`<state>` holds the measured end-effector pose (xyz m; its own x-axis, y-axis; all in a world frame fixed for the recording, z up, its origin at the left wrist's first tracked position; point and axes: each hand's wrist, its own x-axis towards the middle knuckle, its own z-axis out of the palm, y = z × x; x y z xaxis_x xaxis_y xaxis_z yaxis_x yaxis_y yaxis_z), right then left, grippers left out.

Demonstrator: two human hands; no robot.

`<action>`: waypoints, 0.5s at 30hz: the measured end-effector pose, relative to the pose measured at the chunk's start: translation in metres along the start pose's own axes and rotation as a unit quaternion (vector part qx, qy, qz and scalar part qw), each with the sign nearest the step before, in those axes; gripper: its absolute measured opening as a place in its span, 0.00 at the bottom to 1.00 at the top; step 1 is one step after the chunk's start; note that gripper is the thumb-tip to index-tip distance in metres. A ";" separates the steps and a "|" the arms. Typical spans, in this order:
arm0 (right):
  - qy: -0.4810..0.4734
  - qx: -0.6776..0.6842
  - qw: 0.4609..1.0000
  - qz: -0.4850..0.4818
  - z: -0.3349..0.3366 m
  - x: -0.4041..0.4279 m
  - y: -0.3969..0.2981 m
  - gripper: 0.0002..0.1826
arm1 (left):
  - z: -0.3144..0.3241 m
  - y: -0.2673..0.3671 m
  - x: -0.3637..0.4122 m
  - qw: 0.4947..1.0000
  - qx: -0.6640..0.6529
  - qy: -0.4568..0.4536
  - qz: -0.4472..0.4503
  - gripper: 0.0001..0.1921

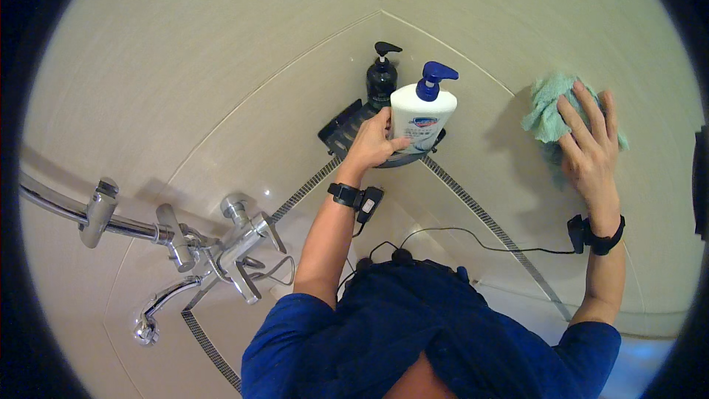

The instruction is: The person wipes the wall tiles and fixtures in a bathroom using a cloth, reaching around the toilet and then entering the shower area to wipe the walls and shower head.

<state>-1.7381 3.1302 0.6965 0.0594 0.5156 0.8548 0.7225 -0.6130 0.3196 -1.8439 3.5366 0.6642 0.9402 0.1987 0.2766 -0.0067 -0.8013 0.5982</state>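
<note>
My left hand (372,141) grips the lower left side of a white pump bottle (422,113) with a blue pump head. The bottle stands upright at the right part of a dark corner shelf (344,128); whether its base rests on the shelf is hard to tell. Behind it on the left is a black pump bottle (381,82). On the right wall, my right hand (590,127) presses a crumpled light green cloth (551,108) against the tiles, fingers spread over it.
A chrome shower mixer (238,249) with a spout (166,296), a hose and a riser rail (61,205) juts from the left wall. A thin black cable (471,231) runs between the wrist devices and my waist. A whitish rim shows low on the right.
</note>
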 end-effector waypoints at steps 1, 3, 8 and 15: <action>-0.001 0.000 1.000 0.000 -0.002 -0.003 -0.002 0.04 | -0.001 0.006 -0.002 1.000 0.000 -0.001 0.000 0.32; -0.022 -0.008 1.000 0.014 -0.004 -0.010 -0.010 0.05 | -0.003 0.016 -0.006 0.998 0.016 -0.043 -0.043 0.33; -0.029 -0.006 0.999 0.030 -0.009 -0.018 -0.020 0.05 | -0.002 0.008 -0.005 0.998 0.028 -0.046 -0.027 0.32; -0.027 -0.012 0.999 0.033 -0.010 -0.017 -0.021 0.07 | -0.002 0.006 -0.003 0.999 0.031 -0.034 0.000 0.32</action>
<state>-1.7615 3.1284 0.6798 0.1439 0.5051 0.8510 0.6988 -0.6608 0.2741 -1.8470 3.5319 0.6684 0.9612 0.1609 0.2241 0.0115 -0.8351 0.5499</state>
